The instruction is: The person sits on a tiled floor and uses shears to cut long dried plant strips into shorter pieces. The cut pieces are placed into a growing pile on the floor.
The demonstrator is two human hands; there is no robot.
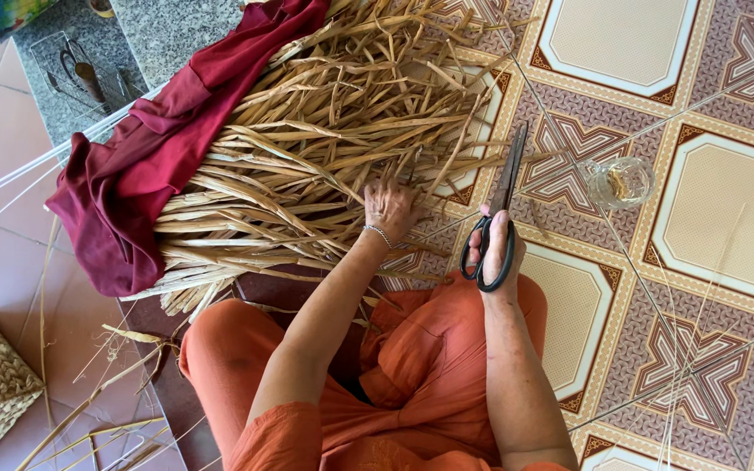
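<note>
Orange trousers (394, 384) are sitting closest. Left hand (389, 208) is pressing, fingers spread, into dry palm leaves (307, 166) on the floor. Right hand (497, 247) is gripping big black scissors (501, 214) (blades closed); those might poke the nearby fingers.

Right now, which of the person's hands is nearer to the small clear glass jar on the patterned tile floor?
The right hand, which holds black scissors, is nearer; the small clear glass jar stands beyond it on the same side. The left hand rests on the dried straw-coloured leaves, farther away.
</note>
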